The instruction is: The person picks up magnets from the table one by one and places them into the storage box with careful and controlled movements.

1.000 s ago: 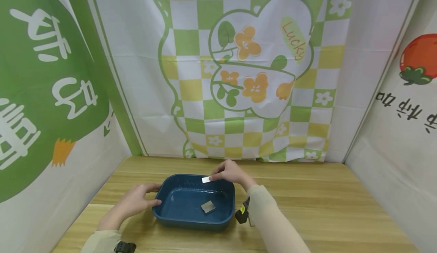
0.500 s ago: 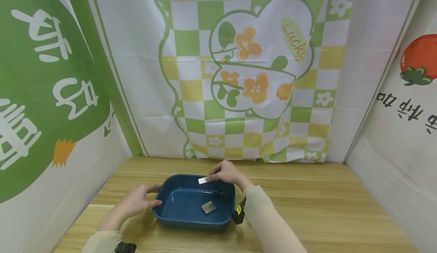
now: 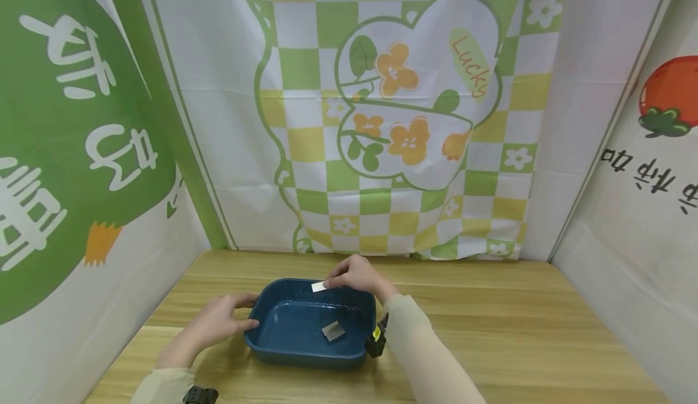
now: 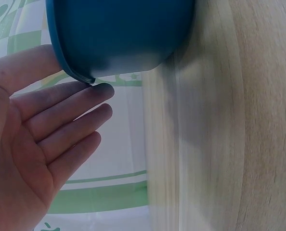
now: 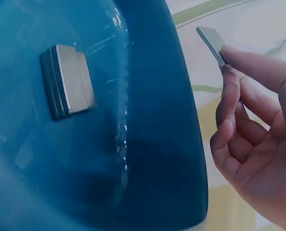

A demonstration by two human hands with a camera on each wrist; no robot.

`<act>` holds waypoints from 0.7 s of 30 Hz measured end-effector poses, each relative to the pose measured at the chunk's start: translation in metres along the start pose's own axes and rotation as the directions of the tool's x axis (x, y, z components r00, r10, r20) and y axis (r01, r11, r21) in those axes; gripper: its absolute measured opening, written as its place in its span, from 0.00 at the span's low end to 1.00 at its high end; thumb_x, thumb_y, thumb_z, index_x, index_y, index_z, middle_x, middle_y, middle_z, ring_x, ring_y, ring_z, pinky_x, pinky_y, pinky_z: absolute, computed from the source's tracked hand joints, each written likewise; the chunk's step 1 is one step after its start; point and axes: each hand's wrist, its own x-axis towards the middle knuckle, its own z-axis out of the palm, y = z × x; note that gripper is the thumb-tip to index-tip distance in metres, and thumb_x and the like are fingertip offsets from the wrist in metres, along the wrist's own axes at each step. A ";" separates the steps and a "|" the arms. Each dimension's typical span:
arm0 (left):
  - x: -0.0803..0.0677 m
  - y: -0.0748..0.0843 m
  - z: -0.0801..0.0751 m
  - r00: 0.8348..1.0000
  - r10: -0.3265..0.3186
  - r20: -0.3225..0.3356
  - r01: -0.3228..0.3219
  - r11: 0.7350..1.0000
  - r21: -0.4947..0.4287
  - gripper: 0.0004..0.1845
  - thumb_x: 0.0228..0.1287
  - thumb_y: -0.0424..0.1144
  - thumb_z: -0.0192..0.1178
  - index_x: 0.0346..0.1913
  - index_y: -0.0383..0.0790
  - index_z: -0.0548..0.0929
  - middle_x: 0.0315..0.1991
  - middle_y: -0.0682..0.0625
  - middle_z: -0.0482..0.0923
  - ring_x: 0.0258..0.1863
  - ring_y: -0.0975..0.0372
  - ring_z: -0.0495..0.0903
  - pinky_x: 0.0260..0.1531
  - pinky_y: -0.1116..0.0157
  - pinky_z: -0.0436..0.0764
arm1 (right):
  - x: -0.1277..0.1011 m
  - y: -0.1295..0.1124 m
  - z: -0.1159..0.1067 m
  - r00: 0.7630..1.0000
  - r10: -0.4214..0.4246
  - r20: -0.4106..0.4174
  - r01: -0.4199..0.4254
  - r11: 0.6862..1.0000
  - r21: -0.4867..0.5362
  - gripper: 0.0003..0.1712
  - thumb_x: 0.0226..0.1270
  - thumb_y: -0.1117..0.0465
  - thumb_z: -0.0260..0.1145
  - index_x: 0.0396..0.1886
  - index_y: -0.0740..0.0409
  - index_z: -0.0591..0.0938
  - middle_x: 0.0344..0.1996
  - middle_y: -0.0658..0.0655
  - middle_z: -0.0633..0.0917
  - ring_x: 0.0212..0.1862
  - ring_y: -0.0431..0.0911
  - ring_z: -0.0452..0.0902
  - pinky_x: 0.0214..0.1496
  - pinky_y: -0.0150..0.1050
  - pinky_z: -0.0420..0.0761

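Note:
A blue rectangular basin [image 3: 305,354] stands on the table. Its left rim is gripped by my left hand [image 3: 215,322], the thumb over the edge and the fingers, fairly straight, at the outer wall. My right hand [image 3: 357,275] pinches a thin silver rectangular plate [image 3: 318,286] between thumb and fingertips, above the basin's far rim. The right wrist view shows this plate [image 5: 211,42] held edge-on, the other fingers curled below. On the basin floor lies a small stack of silver plates [image 3: 333,331], slightly offset on one another [image 5: 68,79].
The wooden table [image 3: 518,331] extends around the basin. Behind hangs a checked green-and-yellow curtain [image 3: 305,143]. Printed fabric walls stand at the left [image 3: 180,258] and right [image 3: 611,258]. Black wrist devices sit on the left cuff [image 3: 200,395] and right cuff [image 3: 376,343].
My right hand has shifted slightly left along the far rim, carrying the silver plate. The left hand, the basin and the stack inside look unmoved.

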 end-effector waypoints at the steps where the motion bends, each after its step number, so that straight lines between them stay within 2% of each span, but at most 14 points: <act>1: 0.000 0.000 0.000 1.000 0.000 0.000 0.000 1.000 0.000 0.29 0.53 0.46 0.69 0.57 0.35 0.78 0.51 0.40 0.82 0.55 0.44 0.77 0.55 0.42 0.72 | 0.000 -0.001 0.000 1.000 0.000 0.002 0.000 1.000 0.009 0.07 0.56 0.51 0.71 0.31 0.46 0.89 0.29 0.45 0.88 0.34 0.43 0.83 0.40 0.40 0.83; 4: 0.000 0.001 0.000 1.000 -0.001 -0.002 0.001 1.000 0.004 0.29 0.53 0.46 0.69 0.57 0.35 0.78 0.51 0.40 0.82 0.55 0.44 0.77 0.55 0.42 0.72 | 0.001 -0.002 0.002 1.000 0.006 0.010 -0.006 0.999 0.041 0.07 0.56 0.51 0.71 0.32 0.47 0.89 0.29 0.46 0.88 0.36 0.49 0.84 0.43 0.46 0.83; 7: 0.000 0.001 0.000 1.000 -0.002 -0.001 0.002 1.000 0.008 0.29 0.53 0.46 0.69 0.57 0.36 0.78 0.51 0.41 0.82 0.55 0.44 0.77 0.55 0.42 0.73 | 0.003 -0.003 0.005 1.000 0.016 0.017 -0.017 0.998 0.056 0.07 0.56 0.51 0.71 0.32 0.48 0.89 0.29 0.46 0.88 0.36 0.50 0.84 0.44 0.48 0.83; 11: -0.001 0.001 0.000 1.000 -0.005 0.001 0.005 1.000 0.010 0.29 0.53 0.46 0.69 0.57 0.36 0.78 0.51 0.41 0.82 0.55 0.44 0.77 0.55 0.42 0.73 | 0.004 -0.005 0.010 1.000 0.021 0.011 -0.022 0.998 0.063 0.08 0.56 0.51 0.71 0.32 0.48 0.90 0.28 0.47 0.88 0.34 0.48 0.84 0.43 0.47 0.84; 16: -0.001 0.002 -0.001 1.000 0.000 -0.005 0.000 1.000 0.016 0.29 0.53 0.46 0.69 0.56 0.36 0.79 0.51 0.41 0.82 0.54 0.44 0.77 0.54 0.42 0.73 | 0.006 -0.006 0.015 1.000 0.008 0.009 -0.008 0.998 0.066 0.09 0.56 0.52 0.72 0.32 0.50 0.90 0.27 0.49 0.88 0.36 0.54 0.84 0.40 0.46 0.84; 21: -0.001 0.003 -0.001 1.000 0.005 -0.007 -0.005 1.000 0.013 0.29 0.53 0.46 0.69 0.56 0.35 0.79 0.51 0.40 0.82 0.54 0.44 0.77 0.54 0.42 0.73 | 0.008 -0.006 0.017 1.000 0.002 0.020 -0.003 0.998 0.055 0.10 0.55 0.52 0.72 0.33 0.51 0.90 0.26 0.48 0.88 0.32 0.48 0.85 0.38 0.42 0.85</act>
